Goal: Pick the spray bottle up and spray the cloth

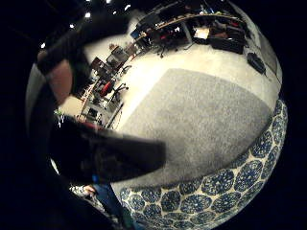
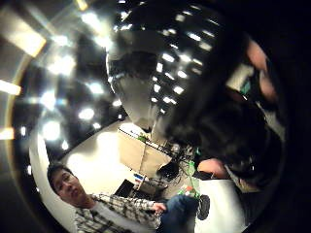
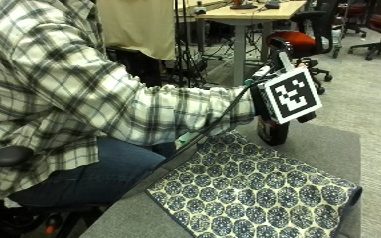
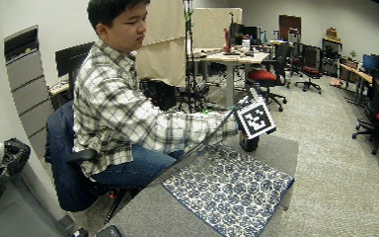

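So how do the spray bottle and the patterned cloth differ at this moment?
The spray bottle is dark and upright; the cloth is blue-and-white patterned and lies flat. The bottle is at the gloved right hand, mostly hidden behind it, while nothing touches the cloth. The bottle looks narrow; the cloth spreads over much of the grey table. Whether the bottle rests on the table or is lifted cannot be told.

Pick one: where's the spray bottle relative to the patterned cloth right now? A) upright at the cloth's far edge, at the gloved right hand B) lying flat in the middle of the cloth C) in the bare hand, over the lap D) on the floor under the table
A: the dark spray bottle stands upright beside the far edge of the blue patterned cloth, at the gloved right hand; the marker hides the fingers.
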The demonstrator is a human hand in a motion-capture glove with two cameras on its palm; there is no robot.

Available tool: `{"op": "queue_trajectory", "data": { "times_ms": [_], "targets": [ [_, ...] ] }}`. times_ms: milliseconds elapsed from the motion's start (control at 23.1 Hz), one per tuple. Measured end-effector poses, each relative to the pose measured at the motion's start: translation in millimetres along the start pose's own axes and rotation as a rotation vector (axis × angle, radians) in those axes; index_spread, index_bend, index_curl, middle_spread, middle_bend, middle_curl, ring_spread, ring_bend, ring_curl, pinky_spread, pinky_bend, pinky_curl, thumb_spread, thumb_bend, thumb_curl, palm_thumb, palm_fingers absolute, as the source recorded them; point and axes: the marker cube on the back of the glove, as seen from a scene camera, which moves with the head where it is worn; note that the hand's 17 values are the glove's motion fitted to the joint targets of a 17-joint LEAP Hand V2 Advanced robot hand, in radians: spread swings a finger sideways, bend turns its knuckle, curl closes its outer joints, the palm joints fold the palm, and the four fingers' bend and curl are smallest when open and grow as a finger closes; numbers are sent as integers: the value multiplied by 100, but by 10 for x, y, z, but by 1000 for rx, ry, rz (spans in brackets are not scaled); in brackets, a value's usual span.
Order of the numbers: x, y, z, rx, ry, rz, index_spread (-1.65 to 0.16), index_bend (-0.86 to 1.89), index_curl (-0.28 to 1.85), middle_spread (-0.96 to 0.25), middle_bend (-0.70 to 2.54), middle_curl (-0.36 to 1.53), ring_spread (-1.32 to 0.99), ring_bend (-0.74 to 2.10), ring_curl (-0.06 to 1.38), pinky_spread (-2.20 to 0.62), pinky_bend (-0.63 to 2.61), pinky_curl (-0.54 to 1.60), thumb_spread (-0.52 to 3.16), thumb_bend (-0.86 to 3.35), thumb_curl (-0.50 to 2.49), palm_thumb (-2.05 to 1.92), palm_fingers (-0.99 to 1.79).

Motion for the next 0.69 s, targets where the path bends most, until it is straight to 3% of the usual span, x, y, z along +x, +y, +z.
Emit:
{"op": "queue_trajectory", "data": {
  "times_ms": [86,216,389,519,692],
  "targets": [
    [-3,48,-53,-14,-1,15,-28,-5,46,-12,43,48,-14,57,47,-1,58,45,60,-7,73,86,53],
    [-25,189,-184,-23,44,27,-32,4,44,-13,39,46,-9,52,47,6,53,45,67,-7,70,79,19],
    [-95,662,-480,-65,243,68,-36,15,40,-13,31,41,-4,41,40,12,49,39,78,-8,65,67,7],
    [-253,1412,-905,-117,484,155,-37,22,40,-12,23,38,-1,34,34,14,46,35,86,-8,61,58,6],
    [-609,2962,-1748,-69,834,375,-38,24,39,-12,18,36,4,27,31,16,45,33,94,-6,58,50,5]
  ]
}}
